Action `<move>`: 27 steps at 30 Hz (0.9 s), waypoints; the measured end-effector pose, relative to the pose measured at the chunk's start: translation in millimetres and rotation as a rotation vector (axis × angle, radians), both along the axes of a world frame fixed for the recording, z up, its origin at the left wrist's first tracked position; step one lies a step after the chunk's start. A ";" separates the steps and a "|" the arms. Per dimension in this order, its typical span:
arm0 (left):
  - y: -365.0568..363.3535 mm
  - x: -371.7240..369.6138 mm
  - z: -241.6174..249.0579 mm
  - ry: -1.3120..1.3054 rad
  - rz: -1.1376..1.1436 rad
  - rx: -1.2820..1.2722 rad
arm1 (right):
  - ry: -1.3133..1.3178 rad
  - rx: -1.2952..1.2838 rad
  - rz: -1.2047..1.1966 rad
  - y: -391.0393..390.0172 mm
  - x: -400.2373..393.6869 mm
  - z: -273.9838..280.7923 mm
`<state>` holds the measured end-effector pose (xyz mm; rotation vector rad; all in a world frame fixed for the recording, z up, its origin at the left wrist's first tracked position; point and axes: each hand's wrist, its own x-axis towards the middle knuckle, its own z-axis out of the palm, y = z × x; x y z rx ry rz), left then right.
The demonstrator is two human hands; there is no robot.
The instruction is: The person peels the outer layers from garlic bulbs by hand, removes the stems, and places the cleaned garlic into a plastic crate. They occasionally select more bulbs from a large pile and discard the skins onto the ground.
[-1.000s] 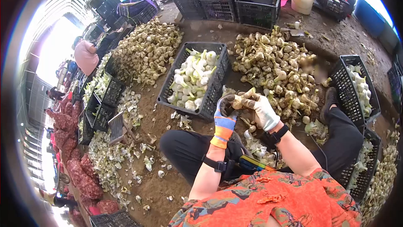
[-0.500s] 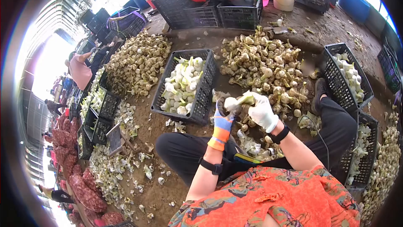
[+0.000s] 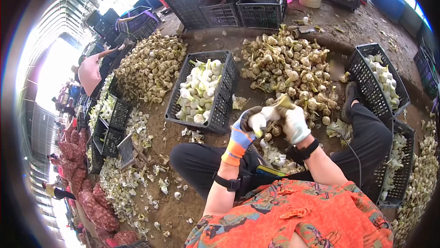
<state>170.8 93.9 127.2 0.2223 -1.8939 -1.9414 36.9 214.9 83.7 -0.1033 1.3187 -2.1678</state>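
My left hand (image 3: 244,131), in a blue and orange glove with dark fingers, is closed around a white garlic bulb (image 3: 258,122). The bulb's rounded end is tilted down toward me. At the stalk side, my right hand (image 3: 296,124) in a white glove has its fingers closed on the garlic's stalk (image 3: 283,103), slightly blurred by motion. Just beyond my hands lies a heap of unpeeled garlic (image 3: 293,67) with brown, dirty skins. Peeled skins (image 3: 275,156) are scattered on the ground between my legs.
A black crate (image 3: 224,103) of white garlic stands ahead to the left. More garlic crates (image 3: 398,106) stand at my right. Another heap of garlic (image 3: 149,67), red net sacks (image 3: 94,209) and a person in a pink top (image 3: 90,74) are at left. Stacked crates (image 3: 261,15) stand behind.
The garlic bulb has turned in my hands, its rounded end now lower and toward me. My right hand has shifted slightly and tilted. The person in pink has stretched out an arm.
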 end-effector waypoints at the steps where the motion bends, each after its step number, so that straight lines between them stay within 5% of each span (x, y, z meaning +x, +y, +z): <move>1: -1.9 6.3 0.3 0.021 -0.070 0.136 | -0.044 -0.017 -0.074 11.0 -21.1 -16.8; 2: -6.3 13.6 0.2 -0.019 -0.074 0.072 | -0.085 -0.034 -0.149 22.0 -42.4 -34.6; 4: -9.7 20.6 -2.5 -0.012 -0.081 0.049 | 0.537 0.787 0.448 51.6 -65.7 -31.6; 6: -8.1 19.9 -8.6 0.036 -0.051 -0.011 | 1.023 1.074 1.124 55.9 -54.2 -11.3; 8: -6.3 15.3 -18.2 0.014 -0.013 -0.135 | 1.061 0.741 0.581 42.2 -26.8 12.1; 9: -4.7 13.0 -24.7 -0.031 0.017 -0.230 | 0.927 0.653 0.540 31.5 -11.5 51.6; 14: 7.3 10.2 1.1 -0.200 0.080 -0.702 | 1.304 0.475 0.530 6.9 12.5 76.8; 19: 6.4 13.1 -32.1 -0.008 0.075 -0.416 | 1.416 0.599 0.458 -2.0 12.8 64.7; 22: 10.6 9.3 -26.4 0.046 0.283 -0.251 | 0.835 0.438 0.552 -6.6 8.2 60.9; 24: -5.7 8.5 -40.8 0.062 0.356 0.119 | 0.498 0.375 0.589 -7.9 4.6 57.3; 27: -11.0 9.3 -44.7 0.078 0.444 0.225 | 0.998 0.439 0.443 -15.8 18.2 40.0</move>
